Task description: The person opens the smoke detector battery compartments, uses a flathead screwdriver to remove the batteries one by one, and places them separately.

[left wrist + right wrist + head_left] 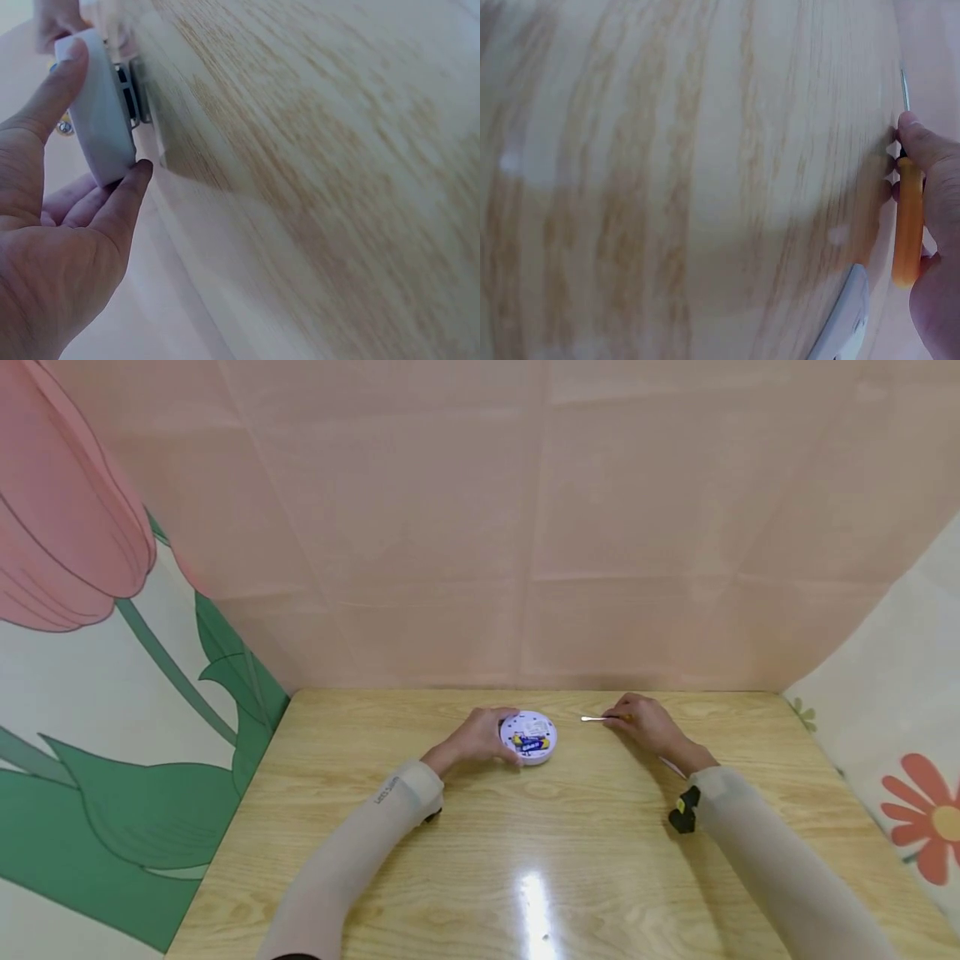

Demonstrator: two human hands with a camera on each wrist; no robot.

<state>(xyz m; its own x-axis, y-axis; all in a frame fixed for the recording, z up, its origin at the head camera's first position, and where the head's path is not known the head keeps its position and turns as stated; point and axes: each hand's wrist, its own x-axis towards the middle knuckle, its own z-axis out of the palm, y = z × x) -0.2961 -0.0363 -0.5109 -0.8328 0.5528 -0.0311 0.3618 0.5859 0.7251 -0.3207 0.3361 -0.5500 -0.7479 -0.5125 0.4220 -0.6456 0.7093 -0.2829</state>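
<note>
Gripping white round device point(530, 737) at tabletop point(480, 827) 12 o'clock: left hand point(477, 739), fingers curled on rim. Blue-yellow battery point(531, 742) inside, label unreadable. Right hand point(647, 723) at device's 3 o'clock, grip closed on orange-handled screwdriver point(908, 217).

The print on the round white device point(529, 737) is too small to read from the head view, and the left hand point(477, 738) covers its near-left rim. In the left wrist view its top is cut off by the picture's edge. The screwdriver point(908, 217) (orange handle) lies mostly under the right hand point(647, 721); its tip point(904, 88) blurs out.
</note>
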